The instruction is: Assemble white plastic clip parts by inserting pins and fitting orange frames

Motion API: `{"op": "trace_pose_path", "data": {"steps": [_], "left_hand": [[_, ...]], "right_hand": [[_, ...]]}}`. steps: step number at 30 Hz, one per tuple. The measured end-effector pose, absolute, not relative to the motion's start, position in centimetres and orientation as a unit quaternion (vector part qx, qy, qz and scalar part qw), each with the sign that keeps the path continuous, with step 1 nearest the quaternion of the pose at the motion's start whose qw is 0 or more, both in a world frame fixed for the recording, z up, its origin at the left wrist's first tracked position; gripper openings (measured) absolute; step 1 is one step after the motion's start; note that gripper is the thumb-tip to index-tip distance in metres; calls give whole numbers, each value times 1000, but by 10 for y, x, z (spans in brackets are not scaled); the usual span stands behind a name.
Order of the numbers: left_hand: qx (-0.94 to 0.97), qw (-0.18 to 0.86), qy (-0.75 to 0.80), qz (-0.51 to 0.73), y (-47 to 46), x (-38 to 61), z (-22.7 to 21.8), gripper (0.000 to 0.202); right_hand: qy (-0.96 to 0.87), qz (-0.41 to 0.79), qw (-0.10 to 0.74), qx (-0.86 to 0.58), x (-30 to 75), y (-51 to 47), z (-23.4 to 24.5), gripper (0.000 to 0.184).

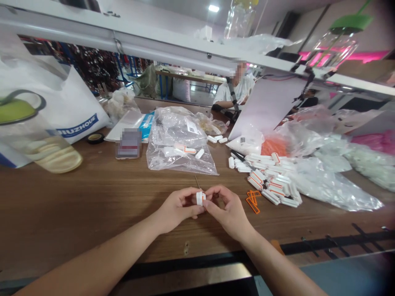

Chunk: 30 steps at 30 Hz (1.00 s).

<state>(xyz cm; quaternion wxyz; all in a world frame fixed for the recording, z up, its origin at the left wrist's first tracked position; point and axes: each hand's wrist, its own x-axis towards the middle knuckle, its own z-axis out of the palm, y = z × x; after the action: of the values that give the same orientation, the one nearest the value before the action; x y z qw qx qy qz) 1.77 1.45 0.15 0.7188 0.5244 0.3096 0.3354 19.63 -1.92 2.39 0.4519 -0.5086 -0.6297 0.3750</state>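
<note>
Brown wooden workbench (92,197) runs beneath my arms. My left hand (177,207) and right hand (226,211) curl closed, both pinching a small white plastic part (200,198), left of the heap of orange-striped white parts (271,183), with orange plastic frames (253,201) at its near edge.

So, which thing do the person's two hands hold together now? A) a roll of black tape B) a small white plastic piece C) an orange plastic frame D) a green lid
B. The left hand and the right hand pinch the small white plastic piece between their fingertips.
</note>
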Motion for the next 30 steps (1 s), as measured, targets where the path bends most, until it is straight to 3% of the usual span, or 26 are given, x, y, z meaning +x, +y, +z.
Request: {"op": "trace_pose_path", "data": {"steps": [24,30], "left_hand": [[518,737,307,306,14,13,-2,40],[544,725,281,316,15,11,-2,31]], "right_hand": [[-665,356,400,-521,200,-22,28,9],[-668,346,405,-519,199,-26,30,11]]}}
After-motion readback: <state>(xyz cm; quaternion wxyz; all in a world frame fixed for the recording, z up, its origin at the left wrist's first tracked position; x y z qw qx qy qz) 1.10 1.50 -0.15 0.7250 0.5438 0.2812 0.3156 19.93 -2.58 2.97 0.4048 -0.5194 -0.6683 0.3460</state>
